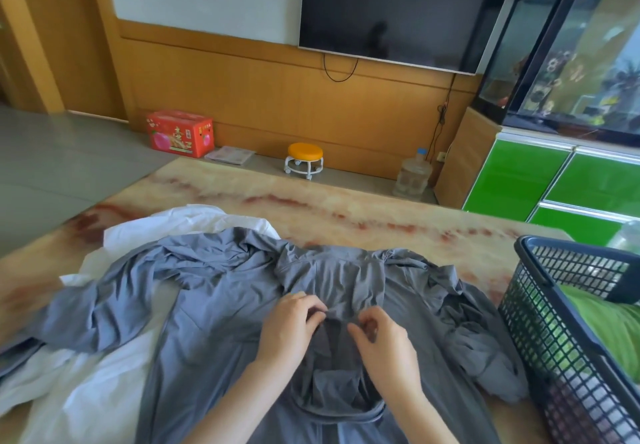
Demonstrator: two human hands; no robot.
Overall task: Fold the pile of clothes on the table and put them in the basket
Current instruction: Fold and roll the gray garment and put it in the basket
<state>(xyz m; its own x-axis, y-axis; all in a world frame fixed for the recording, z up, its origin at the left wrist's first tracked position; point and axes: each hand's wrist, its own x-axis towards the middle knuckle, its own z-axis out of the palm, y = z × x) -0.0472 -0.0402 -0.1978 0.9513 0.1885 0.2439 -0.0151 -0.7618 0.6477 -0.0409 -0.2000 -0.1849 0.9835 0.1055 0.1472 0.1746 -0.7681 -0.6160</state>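
Grey garment (214, 305) lies lengthwise away, neckline toward the person.

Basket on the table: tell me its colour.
The basket is dark navy blue, shown best in the head view.

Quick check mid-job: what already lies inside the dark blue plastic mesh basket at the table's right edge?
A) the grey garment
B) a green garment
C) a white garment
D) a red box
B: a green garment shows inside the dark blue plastic mesh basket, while the left hand and right hand pinch the grey garment, which is spread on the table outside it.
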